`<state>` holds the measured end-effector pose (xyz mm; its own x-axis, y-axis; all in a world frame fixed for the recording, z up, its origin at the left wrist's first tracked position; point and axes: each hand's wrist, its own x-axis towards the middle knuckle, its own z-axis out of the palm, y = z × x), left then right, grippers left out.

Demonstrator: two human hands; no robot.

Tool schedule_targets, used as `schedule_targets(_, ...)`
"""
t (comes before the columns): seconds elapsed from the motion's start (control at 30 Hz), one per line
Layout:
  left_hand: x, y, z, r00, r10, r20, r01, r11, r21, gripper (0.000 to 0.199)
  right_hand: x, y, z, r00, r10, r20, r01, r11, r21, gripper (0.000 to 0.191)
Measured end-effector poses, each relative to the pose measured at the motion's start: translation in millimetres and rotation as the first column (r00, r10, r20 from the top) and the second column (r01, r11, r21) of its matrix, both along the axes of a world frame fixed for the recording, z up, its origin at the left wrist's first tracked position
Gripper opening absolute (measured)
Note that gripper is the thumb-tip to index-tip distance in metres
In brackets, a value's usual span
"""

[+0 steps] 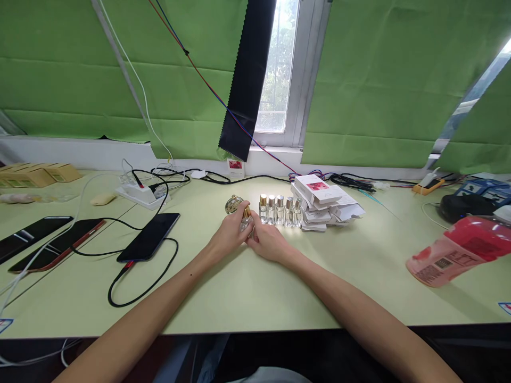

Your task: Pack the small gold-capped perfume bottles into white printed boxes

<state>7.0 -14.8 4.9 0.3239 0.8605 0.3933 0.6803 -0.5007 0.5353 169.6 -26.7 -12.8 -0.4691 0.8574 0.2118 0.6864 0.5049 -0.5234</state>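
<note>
A small glass perfume bottle [246, 219] with a gold top is gripped between the thumb and fingers of my left hand [230, 232]. My right hand [270, 240] meets it from the other side, its curled fingers against the bottle; the hands partly hide it. Just behind my left hand sits a round, ornate gold object [233, 204]. Right of the held bottle stands a row of similar perfume bottles [280, 213], upright with silver and gold caps. Beside that row is a messy stack of flattened white boxes [319, 199] with a pink picture.
A phone [148, 238] with a cable lies left, near two more dark phones [59, 244] and a power strip [139, 194]. A pink drink bottle [459, 252] stands right. Cables [227, 180] run along the back; yellowish boxes [38, 174] sit far left.
</note>
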Motion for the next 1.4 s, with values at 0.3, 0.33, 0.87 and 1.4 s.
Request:
schedule_targets(0.3, -0.6, -0.3, 0.9, 1.0, -0.021, 0.004, 0.021, 1.0, -0.006, 0.042, 0.7, 2.1, -1.4, 1.0, 0.003, -0.011, -0.003, 1.0, -0.01, 0.079)
schedule_targets(0.33, -0.7, -0.3, 0.8, 1.0, -0.021, 0.003, 0.021, 1.0, -0.006, 0.042, 0.7, 2.0, -1.5, 1.0, 0.001, -0.007, -0.001, 1.0, -0.011, 0.079)
schedule_targets(0.87, -2.1, 1.9, -1.4, 1.0, 0.0, -0.019, 0.001, 1.0, 0.006, 0.044, 0.3, 2.6, -3.1, 1.0, -0.005, -0.009, 0.004, 1.0, -0.012, 0.08)
schedule_targets(1.4, 2.5, -4.8, 3.4, 0.995, 0.024, -0.099, -0.021, 0.999, 0.026, 0.054, -0.4, 3.8, -5.1, 1.0, -0.012, -0.006, 0.012, 1.0, 0.014, 0.082)
